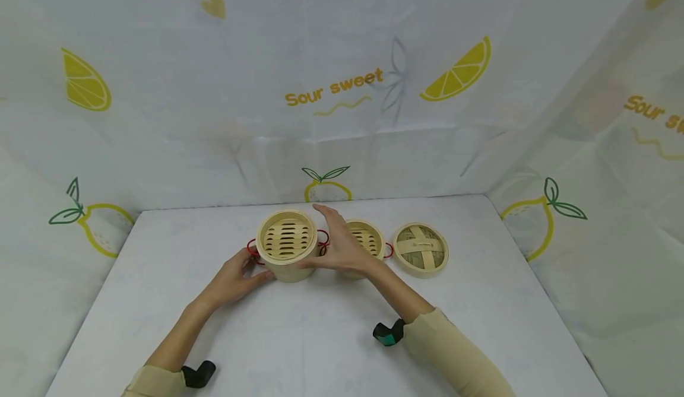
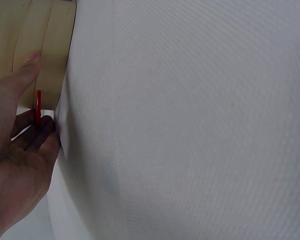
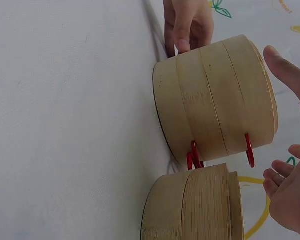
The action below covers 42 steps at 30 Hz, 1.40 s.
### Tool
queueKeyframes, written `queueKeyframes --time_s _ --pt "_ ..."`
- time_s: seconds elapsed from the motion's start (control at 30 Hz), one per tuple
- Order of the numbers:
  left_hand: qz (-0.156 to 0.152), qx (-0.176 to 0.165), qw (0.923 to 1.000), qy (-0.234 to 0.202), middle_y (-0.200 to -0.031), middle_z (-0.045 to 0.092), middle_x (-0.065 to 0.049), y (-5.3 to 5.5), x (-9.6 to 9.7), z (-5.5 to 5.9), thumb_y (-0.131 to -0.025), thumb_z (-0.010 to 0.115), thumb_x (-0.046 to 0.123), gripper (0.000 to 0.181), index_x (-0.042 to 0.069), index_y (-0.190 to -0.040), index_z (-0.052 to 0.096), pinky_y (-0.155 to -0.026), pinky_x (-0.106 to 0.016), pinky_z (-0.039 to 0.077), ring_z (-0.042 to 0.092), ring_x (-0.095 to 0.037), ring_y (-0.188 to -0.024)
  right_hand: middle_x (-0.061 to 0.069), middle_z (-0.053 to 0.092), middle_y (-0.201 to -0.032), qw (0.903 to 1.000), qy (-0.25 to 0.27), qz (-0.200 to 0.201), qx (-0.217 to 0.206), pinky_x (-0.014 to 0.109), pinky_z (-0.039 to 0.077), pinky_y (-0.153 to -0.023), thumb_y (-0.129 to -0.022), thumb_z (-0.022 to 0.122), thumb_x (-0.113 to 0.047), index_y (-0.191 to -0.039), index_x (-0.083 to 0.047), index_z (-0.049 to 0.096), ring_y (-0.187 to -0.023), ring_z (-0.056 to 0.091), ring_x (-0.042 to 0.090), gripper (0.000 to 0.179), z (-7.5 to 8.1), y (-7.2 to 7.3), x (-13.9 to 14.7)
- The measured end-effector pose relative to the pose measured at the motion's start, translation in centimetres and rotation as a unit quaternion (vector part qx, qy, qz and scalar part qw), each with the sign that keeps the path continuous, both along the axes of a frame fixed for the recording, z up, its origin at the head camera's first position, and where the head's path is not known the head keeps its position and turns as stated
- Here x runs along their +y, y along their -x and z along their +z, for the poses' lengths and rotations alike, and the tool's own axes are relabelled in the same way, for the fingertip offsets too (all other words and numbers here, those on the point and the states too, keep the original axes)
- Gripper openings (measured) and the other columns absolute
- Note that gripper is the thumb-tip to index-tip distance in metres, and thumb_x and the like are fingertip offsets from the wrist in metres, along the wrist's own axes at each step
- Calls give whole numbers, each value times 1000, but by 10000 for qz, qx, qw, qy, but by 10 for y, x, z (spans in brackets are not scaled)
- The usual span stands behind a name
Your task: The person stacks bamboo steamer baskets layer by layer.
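A stack of bamboo steamer baskets stands left of the table's middle, slatted top uppermost, with red handles on its sides. My left hand holds the stack low on its left; in the left wrist view the thumb lies on the bamboo wall and the fingers curl by a red handle. Over the right side of the stack, my right hand is spread with thumb and fingers apart. In the right wrist view its thumb is beside the upper rim, with no clear grip on it.
Another bamboo steamer basket stands right of the stack, partly hidden behind my right hand. Farther right lies a round woven bamboo lid with crossed strips. A white sheet printed with lemons rises behind the white table.
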<state>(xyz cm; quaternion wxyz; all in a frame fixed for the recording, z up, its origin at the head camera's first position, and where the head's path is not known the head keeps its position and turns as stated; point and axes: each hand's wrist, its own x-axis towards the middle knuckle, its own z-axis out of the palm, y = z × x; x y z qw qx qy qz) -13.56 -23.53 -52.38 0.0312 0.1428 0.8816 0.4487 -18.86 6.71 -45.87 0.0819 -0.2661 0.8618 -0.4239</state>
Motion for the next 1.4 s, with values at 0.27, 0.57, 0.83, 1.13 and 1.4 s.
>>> queueKeyframes --time_s 0.27,0.57,0.83,1.13,1.4 --pt "-4 -1 10000 -28 -130 68 -11 0 -1 0 -97 85 22 61 3 -147 57 -120 -55 51 62 -24 -127 9 25 -179 9999 -24 -104 126 65 32 -133 -75 100 -43 -173 -18 20 -167 26 32 130 1 -4 12" --pt "-26 10 10000 -69 -136 68 -13 1 -1 -2 -97 85 23 63 4 -150 56 -121 -56 50 62 -29 -134 14 25 -179 9993 43 -161 328 70 31 -131 -73 101 -41 -173 -14 20 -168 21 38 131 6 -5 30" --pt "-30 21 10000 -82 -138 68 -14 1 -2 -3 -97 84 23 64 3 -151 55 -121 -56 49 62 -33 -136 17 29 -177 9984 118 -395 391 72 34 -129 -70 101 -43 -172 -15 23 -165 28 40 131 -1 -7 49" --pt "-11 -34 10000 -45 -140 67 -16 1 -2 -3 -98 83 23 65 2 -152 54 -121 -58 49 61 -38 -140 19 31 -176 9962 -4 -707 516 70 34 -130 -69 102 -41 -171 -13 25 -165 29 42 131 -9 -4 67" --pt "-13 -59 10000 -72 -141 66 -17 1 -1 -2 -98 84 22 66 1 -152 53 -122 -59 48 61 -39 -140 24 31 -175 9957 -237 -791 429 71 34 -129 -69 102 -42 -170 -8 27 -164 29 46 130 -18 -1 77"
